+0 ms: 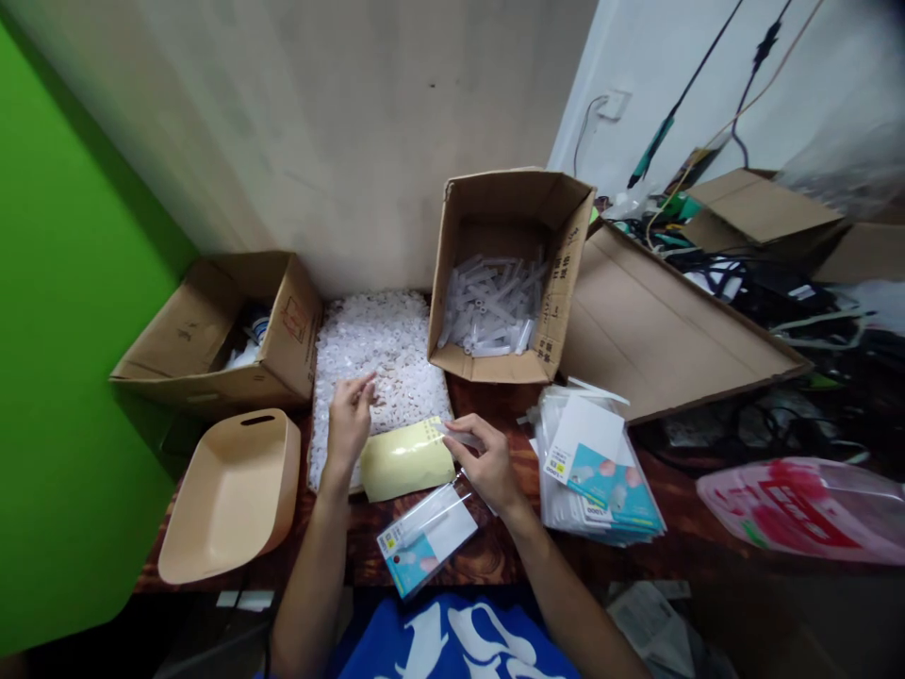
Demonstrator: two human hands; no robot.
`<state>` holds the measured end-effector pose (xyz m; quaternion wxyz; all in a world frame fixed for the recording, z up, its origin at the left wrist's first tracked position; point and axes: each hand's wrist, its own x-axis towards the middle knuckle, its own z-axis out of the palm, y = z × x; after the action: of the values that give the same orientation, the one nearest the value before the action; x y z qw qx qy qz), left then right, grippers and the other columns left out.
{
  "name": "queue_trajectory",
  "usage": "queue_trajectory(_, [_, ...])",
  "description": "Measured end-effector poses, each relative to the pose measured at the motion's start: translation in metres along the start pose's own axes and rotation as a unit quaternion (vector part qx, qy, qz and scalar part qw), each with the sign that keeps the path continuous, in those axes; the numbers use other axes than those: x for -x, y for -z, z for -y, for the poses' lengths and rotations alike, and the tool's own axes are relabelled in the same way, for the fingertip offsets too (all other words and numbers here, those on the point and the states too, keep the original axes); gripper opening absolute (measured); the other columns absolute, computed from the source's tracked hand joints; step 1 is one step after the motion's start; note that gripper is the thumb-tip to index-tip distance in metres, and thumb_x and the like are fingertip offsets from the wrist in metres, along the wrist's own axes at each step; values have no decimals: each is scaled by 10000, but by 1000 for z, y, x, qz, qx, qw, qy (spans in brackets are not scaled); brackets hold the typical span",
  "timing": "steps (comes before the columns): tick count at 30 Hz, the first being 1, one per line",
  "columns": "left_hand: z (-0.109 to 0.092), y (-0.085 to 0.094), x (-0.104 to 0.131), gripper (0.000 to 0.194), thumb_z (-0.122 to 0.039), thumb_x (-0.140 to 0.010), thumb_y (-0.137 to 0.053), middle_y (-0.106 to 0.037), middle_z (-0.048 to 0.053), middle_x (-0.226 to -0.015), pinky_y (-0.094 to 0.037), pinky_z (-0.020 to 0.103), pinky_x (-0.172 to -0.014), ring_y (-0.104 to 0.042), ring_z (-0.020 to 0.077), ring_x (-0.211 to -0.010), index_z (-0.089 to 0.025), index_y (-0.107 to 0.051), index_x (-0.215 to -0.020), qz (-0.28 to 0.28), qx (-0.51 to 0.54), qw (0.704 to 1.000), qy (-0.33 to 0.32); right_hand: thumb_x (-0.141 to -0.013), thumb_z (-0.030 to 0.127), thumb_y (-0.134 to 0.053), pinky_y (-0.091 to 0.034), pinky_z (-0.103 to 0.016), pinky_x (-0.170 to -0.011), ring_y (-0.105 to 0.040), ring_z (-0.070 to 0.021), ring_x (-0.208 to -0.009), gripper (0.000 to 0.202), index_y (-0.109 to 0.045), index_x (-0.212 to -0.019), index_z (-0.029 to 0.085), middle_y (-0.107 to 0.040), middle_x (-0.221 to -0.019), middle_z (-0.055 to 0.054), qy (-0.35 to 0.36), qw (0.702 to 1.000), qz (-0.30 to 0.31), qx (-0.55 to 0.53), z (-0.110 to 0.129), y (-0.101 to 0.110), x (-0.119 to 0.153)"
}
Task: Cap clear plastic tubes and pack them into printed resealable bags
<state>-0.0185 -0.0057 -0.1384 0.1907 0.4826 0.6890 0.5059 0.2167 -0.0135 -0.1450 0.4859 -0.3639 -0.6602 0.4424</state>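
Observation:
My left hand (pixel 352 420) is raised over the pile of small white pieces (pixel 386 330), thumb and fingertips pinched; anything between them is too small to make out. A clear plastic tube (pixel 463 436) is held between the thumb and fingers of my right hand (pixel 486 462), at the right end of a yellow sticker sheet (pixel 406 460). That sheet lies over the front edge of the pile. Just below it, near the table's front edge, rests a blue and white package (pixel 428 538) with clear tubes on top.
An open cardboard box (pixel 442 363) holds many clear tubes. Stacked packages (pixel 600 462) lie right of my right hand. At left stand an empty beige bin (pixel 230 500) and another cardboard box (pixel 212 382). A pink plastic bag (pixel 798 509) lies far right.

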Motion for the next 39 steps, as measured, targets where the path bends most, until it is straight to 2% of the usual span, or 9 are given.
queue_trajectory(4, [-16, -11, 42, 376, -515, -878, -670, -696, 68, -964, -550, 288, -787, -685, 170, -807, -164, -744, -990, 62, 227, 967, 103, -898, 232, -689, -542, -305, -792, -680, -203, -912, 65, -706, -953, 202, -708, -947, -59, 15, 1000, 8, 18, -3, -6, 2])
queue_trajectory(8, [-24, -32, 72, 402, -525, -785, -767, -693, 36, -789, -541, 268, -734, -670, 152, -716, -146, -716, -909, 39, 328, 927, 179, -893, 223, -700, -532, -312, -815, -679, -200, -905, 67, -705, -958, 207, -707, -937, -52, 22, 999, 18, 19, -4, -15, 4])
queue_trajectory(12, [-31, -35, 81, 317, -441, -775, -797, -699, 28, -756, -519, 247, -698, -650, 141, -686, -151, -721, -878, 42, 301, 938, 167, -898, 245, -690, -539, -315, -803, -687, -208, -909, 72, -703, -957, 207, -713, -944, -58, 1, 1000, 15, 5, -6, -18, 8])
queue_trajectory(19, [-34, -18, 77, 157, -306, -839, -739, -743, 68, -959, -529, 300, -852, -685, 198, -923, -190, -753, -944, 173, 206, 962, 36, -807, 358, -775, -546, -295, -751, -690, -209, -852, 232, -651, -916, 195, -711, -877, -36, -107, 994, 8, -28, -15, -5, 10])
queue_trajectory(22, [-34, -16, 78, 294, -336, -846, -737, -720, 84, -1131, -528, 318, -887, -676, 208, -988, -206, -713, -1108, 191, 182, 964, 7, -821, 384, -755, -537, -278, -704, -682, -194, -789, 233, -642, -882, 189, -696, -822, -23, -123, 990, 18, -59, -16, -1, 11])
queue_trajectory(27, [-36, -14, 84, 434, -484, -978, -501, -669, 43, -683, -476, 279, -635, -600, 168, -619, -166, -696, -756, 212, 43, 975, 43, -805, 331, -773, -516, -273, -647, -660, -183, -708, 179, -678, -858, 188, -698, -792, -21, -90, 996, 26, -3, -13, 2, 15])
queue_trajectory(32, [-35, -7, 91, 319, -406, -946, -580, -666, 89, -1209, -495, 279, -772, -644, 173, -863, -225, -655, -1197, 227, 75, 971, -14, -820, 326, -767, -548, -296, -675, -685, -197, -731, 150, -698, -848, 196, -724, -814, -41, -48, 999, 13, 15, -15, 6, 19])
queue_trajectory(36, [-34, -9, 95, 524, -505, -1005, -403, -601, 16, -594, -397, 274, -589, -558, 164, -562, -177, -639, -671, 266, -1, 963, 53, -822, 359, -781, -576, -307, -686, -700, -207, -783, 177, -699, -823, 203, -726, -837, -56, -2, 999, 41, -24, -16, 6, 22])
queue_trajectory(39, [-38, -12, 99, 550, -502, -1010, -393, -571, 10, -568, -392, 274, -606, -556, 167, -584, -182, -571, -600, 290, -3, 956, 41, -826, 351, -780, -566, -298, -660, -696, -200, -744, 185, -690, -778, 197, -720, -794, -54, 16, 998, 46, -33, -12, 5, 24])
